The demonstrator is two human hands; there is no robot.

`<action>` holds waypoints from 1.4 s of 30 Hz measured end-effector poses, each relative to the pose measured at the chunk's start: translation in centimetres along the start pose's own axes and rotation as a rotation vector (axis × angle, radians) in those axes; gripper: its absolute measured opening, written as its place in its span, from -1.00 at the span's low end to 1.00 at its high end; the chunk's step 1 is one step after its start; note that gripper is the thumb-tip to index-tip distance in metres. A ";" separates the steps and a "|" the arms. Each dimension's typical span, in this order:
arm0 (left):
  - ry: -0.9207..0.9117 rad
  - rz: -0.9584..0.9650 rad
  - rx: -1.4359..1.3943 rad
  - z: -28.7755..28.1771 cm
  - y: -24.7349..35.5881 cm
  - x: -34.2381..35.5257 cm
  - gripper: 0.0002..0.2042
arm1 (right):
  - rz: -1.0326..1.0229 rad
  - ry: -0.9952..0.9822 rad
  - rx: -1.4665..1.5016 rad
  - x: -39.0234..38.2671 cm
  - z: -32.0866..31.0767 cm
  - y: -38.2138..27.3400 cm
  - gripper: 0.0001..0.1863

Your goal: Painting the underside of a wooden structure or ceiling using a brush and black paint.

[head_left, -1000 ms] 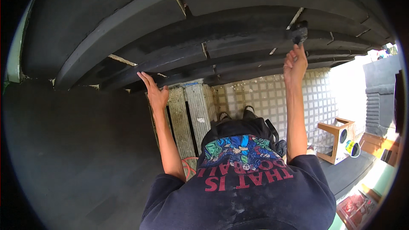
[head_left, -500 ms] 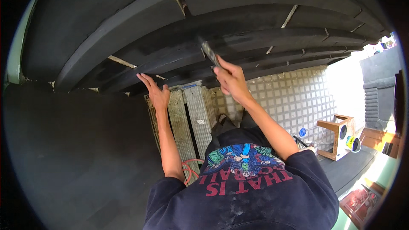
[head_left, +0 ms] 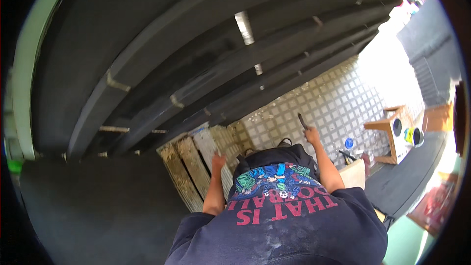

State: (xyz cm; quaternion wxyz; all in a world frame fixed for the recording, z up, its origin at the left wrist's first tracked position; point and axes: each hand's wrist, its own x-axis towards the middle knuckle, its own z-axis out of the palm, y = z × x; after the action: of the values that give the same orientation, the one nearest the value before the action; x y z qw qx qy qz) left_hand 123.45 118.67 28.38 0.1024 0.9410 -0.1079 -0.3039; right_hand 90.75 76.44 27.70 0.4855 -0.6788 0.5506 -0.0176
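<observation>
My right hand (head_left: 311, 135) grips a dark paintbrush (head_left: 302, 119) over the checkered tile floor (head_left: 279, 115), at right of centre. My left hand (head_left: 218, 161) is low at centre, over weathered ridged planks (head_left: 174, 162); its fingers are smeared by motion. Above both hands runs a dark grey surface with long ribs (head_left: 162, 29) and light, unpainted-looking gaps (head_left: 244, 28). I cannot tell whether the left hand touches the planks.
At the right are a wooden stool (head_left: 378, 126) with cans (head_left: 413, 136), a blue lid (head_left: 349, 143) on the tiles, and a dark ledge (head_left: 407, 181). A dark flat surface (head_left: 98, 201) fills the lower left, beside a pale green edge (head_left: 27, 93).
Both hands have come down from the ribbed surface, the left off the rib and the right carrying the brush down and right. The view has swung, so the ribs now slant.
</observation>
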 end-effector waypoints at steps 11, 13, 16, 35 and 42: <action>-0.721 0.488 0.439 -2.4 11.3 8.4 -0.69 | 0.905 0.575 0.600 -16.5 -11.8 28.9 -0.74; -0.704 0.596 0.505 6.5 20.5 12.7 -0.69 | 0.955 0.674 0.651 -17.3 -12.3 28.1 -0.74; -0.709 0.742 0.578 13.6 35.3 14.6 -0.70 | 0.999 0.663 0.752 -17.1 -11.6 27.1 -0.70; -0.943 0.702 0.732 31.9 83.9 0.7 -0.54 | 1.256 1.001 0.507 -8.7 -6.5 26.9 -0.59; -0.981 0.794 0.601 37.4 94.5 -3.7 -0.64 | 1.234 0.842 0.512 -2.7 -12.9 34.1 -0.58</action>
State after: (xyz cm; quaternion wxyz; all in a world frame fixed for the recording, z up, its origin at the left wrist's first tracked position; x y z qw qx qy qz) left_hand 84.99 24.55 25.18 -0.1193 0.5721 -0.5567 -0.5903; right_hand 57.59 72.90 12.71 0.2997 -0.0538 0.9441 -0.1266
